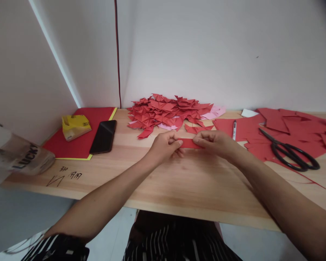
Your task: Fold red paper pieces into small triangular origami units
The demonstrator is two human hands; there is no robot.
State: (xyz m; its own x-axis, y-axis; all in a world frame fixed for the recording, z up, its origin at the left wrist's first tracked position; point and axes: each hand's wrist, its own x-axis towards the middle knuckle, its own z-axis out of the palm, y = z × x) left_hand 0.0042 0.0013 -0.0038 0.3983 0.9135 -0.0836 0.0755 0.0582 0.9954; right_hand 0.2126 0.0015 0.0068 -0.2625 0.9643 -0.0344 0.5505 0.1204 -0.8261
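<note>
red paper strip (188,143), one: stretched between the two hands, in front of the heap; whether it touches the worktop (176,188) cannot be told.

left hand (167,143), one: thumb and fingers pinched on the strip's left end.

right hand (214,142), one: pinched likewise on the right end. risk: uneven pull between the two pinches could skew or tear the paper; both ends lie under fingers, so a crooked edge could pass unnoticed.

heap of folded red pieces (163,112), loosely piled, some pink among them: just behind the hands. risk: a knuckle pushed forward could slide or crush the nearest.

black-handled scissors (277,144), one pair: lying on loose red sheets (274,121), right of the right hand. risk: an outward sweep of the right forearm could catch the handles and drag sheets along.
</note>
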